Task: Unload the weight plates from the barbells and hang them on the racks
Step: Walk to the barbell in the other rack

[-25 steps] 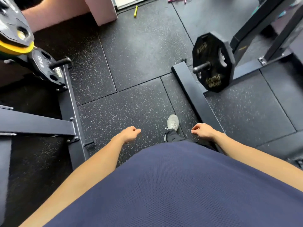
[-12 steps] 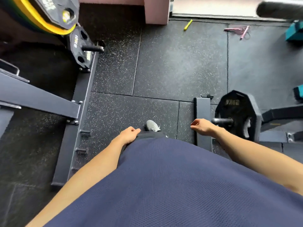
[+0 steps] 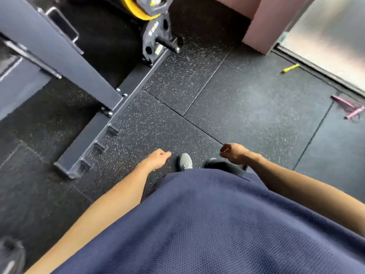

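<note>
The small black weight plate (image 3: 153, 39) hangs on a rack peg (image 3: 167, 44) well ahead and left of both hands, face upright, the peg's long axis pointing out toward the pink pillar (image 3: 266, 22); a yellow plate (image 3: 136, 11) sits above it. Both the left hand (image 3: 158, 160) and right hand (image 3: 233, 154) hang loosely curled, holding nothing. Likely walking between loads; next calls for reaching a loaded barbell, none visible here

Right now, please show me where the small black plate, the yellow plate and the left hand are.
small black plate (image 3: 153, 39), head view, on its flat black face.
yellow plate (image 3: 138, 13), head view, on its yellow rim.
left hand (image 3: 158, 159), head view, on the back of the hand.
</note>
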The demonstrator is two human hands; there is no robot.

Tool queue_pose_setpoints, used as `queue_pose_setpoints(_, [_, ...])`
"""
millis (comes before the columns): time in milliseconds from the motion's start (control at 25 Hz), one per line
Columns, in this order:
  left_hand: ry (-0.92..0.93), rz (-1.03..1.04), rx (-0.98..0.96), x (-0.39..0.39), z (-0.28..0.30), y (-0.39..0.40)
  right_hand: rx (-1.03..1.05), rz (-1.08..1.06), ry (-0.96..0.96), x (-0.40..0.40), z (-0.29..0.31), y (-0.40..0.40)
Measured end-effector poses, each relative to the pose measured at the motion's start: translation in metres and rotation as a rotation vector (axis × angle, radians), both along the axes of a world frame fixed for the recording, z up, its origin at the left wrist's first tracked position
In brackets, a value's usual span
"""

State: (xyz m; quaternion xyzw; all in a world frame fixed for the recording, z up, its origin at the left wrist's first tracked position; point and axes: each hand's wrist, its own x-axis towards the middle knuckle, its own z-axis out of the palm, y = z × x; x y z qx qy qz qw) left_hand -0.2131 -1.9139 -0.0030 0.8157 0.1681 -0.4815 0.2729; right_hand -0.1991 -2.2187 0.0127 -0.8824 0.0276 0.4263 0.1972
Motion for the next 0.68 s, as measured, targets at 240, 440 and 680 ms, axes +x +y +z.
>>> queue_pose_setpoints(240, [0.008,0.403,0.042,-0.049,0.012,-0.022,0.032,0.309,0.015,0.06,0.004,0.012])
queue_pose_setpoints(440, [-0.073,0.694,0.096,-0.1,0.017,-0.046,0.038,0.539,0.042,0.082,0.01,0.035])
queue_pose_setpoints(680, [-0.167,0.892,0.096,-0.129,0.032,-0.019,0.09,0.695,-0.004,0.087,0.027,0.079])
